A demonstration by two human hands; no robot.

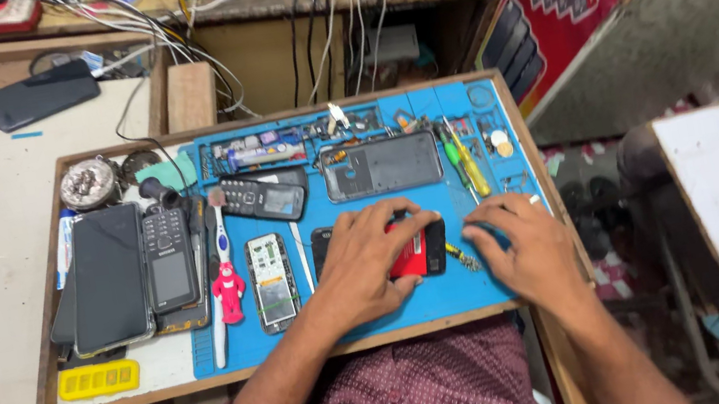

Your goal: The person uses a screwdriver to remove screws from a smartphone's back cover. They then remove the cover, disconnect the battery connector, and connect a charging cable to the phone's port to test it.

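One red phone [414, 256] (apparently) under left grip [368, 258]

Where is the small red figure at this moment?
In the head view, the small red figure lies on the blue mat's left part, beside the open circuit board.

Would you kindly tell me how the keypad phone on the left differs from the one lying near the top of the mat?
The left keypad phone lies upright beside the large smartphone; the upper keypad phone lies slanted on the blue mat. The left one looks larger. Both are dark, with keypads and small screens.
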